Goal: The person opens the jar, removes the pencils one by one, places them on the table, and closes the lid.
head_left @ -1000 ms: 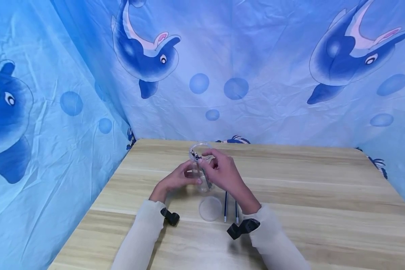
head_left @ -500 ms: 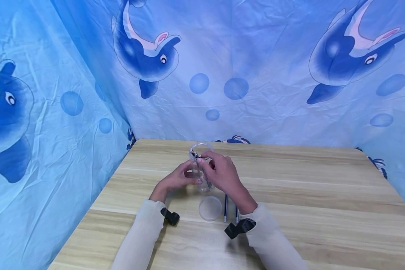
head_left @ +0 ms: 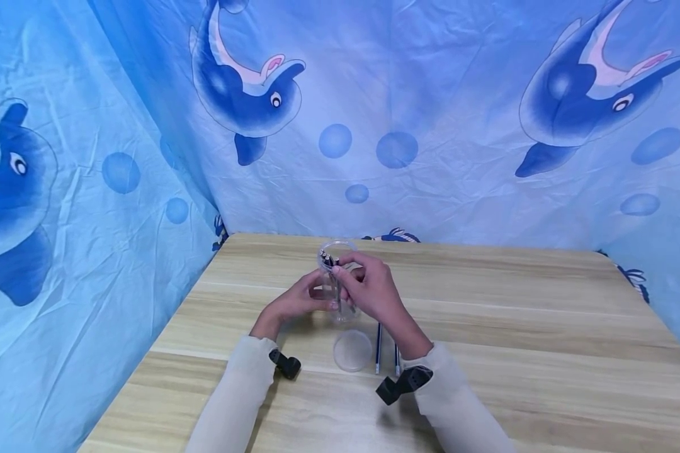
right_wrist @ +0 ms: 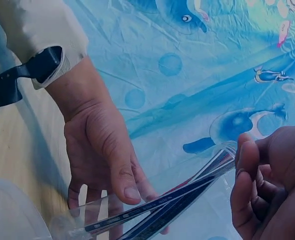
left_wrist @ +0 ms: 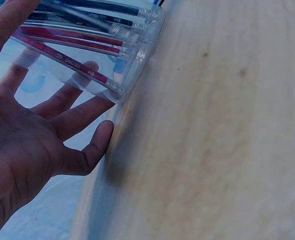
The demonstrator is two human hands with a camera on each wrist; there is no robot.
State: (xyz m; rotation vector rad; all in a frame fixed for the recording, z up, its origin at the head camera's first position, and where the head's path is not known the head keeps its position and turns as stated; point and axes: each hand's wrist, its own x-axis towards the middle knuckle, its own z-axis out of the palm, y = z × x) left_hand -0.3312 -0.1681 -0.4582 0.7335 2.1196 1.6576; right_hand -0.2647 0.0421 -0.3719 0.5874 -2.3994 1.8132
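A clear plastic jar (head_left: 345, 312) stands on the wooden table, several pencils inside. My left hand (head_left: 294, 301) grips its left side, fingers and thumb around the wall. In the left wrist view, red pencils (left_wrist: 82, 68) and dark pencils (left_wrist: 112, 19) show through the plastic, with erasers at the jar's bottom. My right hand (head_left: 372, 286) is at the jar's mouth, thumb and forefinger pinching a pencil (head_left: 338, 296) that reaches down inside; the fingers partly hide its top. The right wrist view shows dark pencils (right_wrist: 142, 210) slanting across the jar.
A round clear lid (head_left: 352, 350) lies flat in front of the jar. Two dark blue pencils (head_left: 378, 352) lie on the table (head_left: 521, 352) beside it, partly under the right forearm. Blue dolphin-print cloth (head_left: 362, 94) hangs behind and at the left.
The pencil in the jar has swung from slanted to nearly upright, its lower end shifting left. The right wrist has moved slightly left; the left hand and the jar stay put.
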